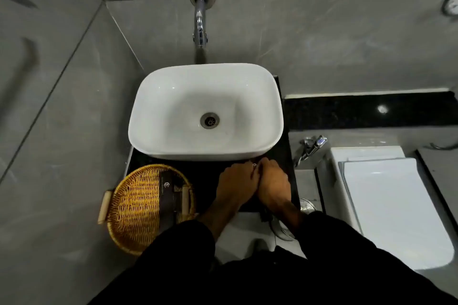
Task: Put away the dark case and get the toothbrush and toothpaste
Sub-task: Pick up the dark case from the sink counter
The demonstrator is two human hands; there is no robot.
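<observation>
While the dark case (171, 195) lies in the wicker basket (133, 208), both hands are pressed together.
The left hand (235, 184) and right hand (272, 182) are seen at the counter's (208, 173) right front edge; what is grasped cannot be told.

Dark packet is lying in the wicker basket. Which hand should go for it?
Left, probably: the left hand is nearer the wicker basket holding the dark packet; the right hand would have to cross over.

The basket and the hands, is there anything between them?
No. In the head view, only bare black counter lies between the basket and the left hand.
</observation>
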